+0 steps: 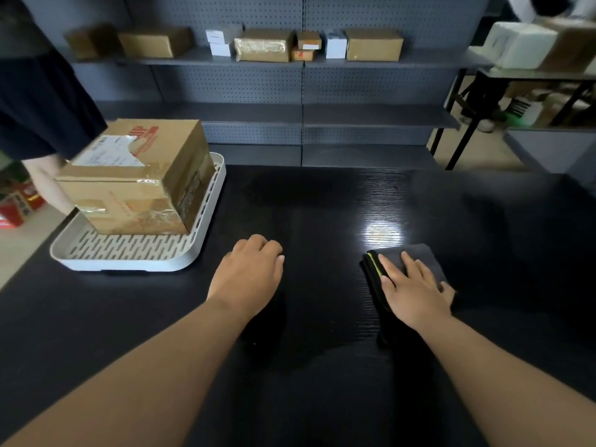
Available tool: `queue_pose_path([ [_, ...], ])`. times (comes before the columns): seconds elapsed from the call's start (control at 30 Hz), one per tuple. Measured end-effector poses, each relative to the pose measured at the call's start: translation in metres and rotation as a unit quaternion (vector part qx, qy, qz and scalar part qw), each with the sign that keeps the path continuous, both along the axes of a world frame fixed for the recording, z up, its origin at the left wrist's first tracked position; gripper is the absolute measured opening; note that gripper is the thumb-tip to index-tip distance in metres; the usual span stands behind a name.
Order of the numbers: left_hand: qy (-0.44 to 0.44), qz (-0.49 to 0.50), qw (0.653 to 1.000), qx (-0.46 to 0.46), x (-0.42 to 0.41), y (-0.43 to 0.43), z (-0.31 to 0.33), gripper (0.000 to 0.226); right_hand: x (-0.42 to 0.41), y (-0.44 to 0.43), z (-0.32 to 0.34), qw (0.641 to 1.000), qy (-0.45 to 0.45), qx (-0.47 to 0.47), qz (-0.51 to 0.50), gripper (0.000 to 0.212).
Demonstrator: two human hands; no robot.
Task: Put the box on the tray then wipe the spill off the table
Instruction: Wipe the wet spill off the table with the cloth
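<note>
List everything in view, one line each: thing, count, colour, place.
Table: one, black wood grain, in front of the person.
Tray: one, white, slotted, table's left edge.
Cardboard box: one, brown, on the tray.
Cloth: one, dark grey with a yellow-green edge, folded, table's right.
Spill: one faint wet patch, table's near middle.
Shelf boxes: several, brown and white, upper grey shelf.
Another person's hand: one, behind the box.
Left hand: loosely curled, resting on the table, holding nothing.
Right hand: flat on the cloth.
</note>
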State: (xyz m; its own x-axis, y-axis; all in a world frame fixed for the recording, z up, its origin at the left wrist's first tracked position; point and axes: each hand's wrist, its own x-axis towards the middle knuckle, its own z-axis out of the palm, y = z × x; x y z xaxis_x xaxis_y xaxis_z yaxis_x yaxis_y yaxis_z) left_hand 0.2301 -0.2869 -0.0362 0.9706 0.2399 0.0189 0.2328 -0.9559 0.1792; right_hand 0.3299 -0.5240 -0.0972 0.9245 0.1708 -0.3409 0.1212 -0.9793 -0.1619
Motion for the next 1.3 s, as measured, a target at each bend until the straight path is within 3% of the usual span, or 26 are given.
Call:
queue_pose_path([
  [0.23,0.003,0.011,1.000,0.010,-0.016,0.015,-0.003,0.036,-0.027,0.046,0.003,0.988,0.007,0.007,0.154,0.046],
  [0.5,0.004,0.012,1.000,0.019,-0.058,0.082,-0.001,0.036,-0.098,0.152,0.000,0.930,0.019,0.051,0.363,0.046],
  [0.8,0.040,0.032,0.998,0.022,-0.123,0.189,-0.010,0.035,-0.170,0.284,0.003,0.863,0.062,0.078,0.496,0.043],
  [0.93,0.035,0.042,0.999,-0.005,-0.143,0.230,-0.018,0.035,-0.174,0.311,0.005,0.854,0.051,0.107,0.506,0.040],
  [1.03,0.030,-0.010,0.999,-0.028,-0.154,0.249,-0.020,0.033,-0.170,0.295,0.004,0.846,-0.016,0.138,0.515,0.045],
  [1.13,0.062,-0.123,0.990,-0.016,-0.161,0.253,-0.021,0.030,-0.177,0.268,-0.002,0.844,-0.100,0.159,0.502,0.057],
  [1.3,0.094,-0.233,0.968,-0.017,-0.160,0.250,-0.032,0.031,-0.184,0.266,-0.002,0.865,-0.071,0.126,0.480,0.074],
])
